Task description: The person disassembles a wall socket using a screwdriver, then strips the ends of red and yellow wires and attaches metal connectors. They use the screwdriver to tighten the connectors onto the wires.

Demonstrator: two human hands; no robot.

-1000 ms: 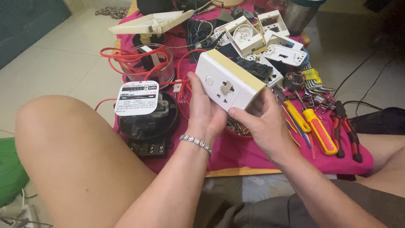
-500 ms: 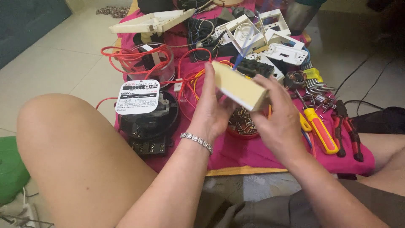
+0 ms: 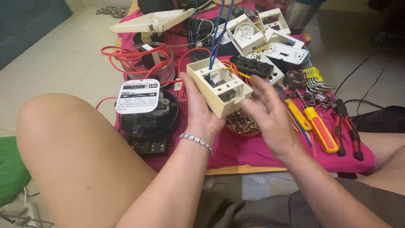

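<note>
My left hand (image 3: 201, 113) holds a cream plastic socket box (image 3: 219, 86) from below, its open back turned up toward me. Blue wires (image 3: 219, 29) rise out of the box toward the top of the view. Just right of the box, my right hand (image 3: 270, 114) has its fingers spread and holds nothing; I cannot tell whether it touches the box. A small bowl of screws (image 3: 244, 124) lies under both hands on the pink cloth (image 3: 253, 152).
A black electric meter (image 3: 145, 120) with a white label sits left of my hands. Red wires (image 3: 126, 59) coil behind it. Yellow-and-red screwdrivers (image 3: 318, 126), red pliers (image 3: 348, 126), hex keys (image 3: 314, 78) and white socket plates (image 3: 270, 38) lie at right and behind. My bare knee (image 3: 71, 147) is at left.
The socket box has been flipped from its front face to its open back. My right hand has let go of it and spread open.
</note>
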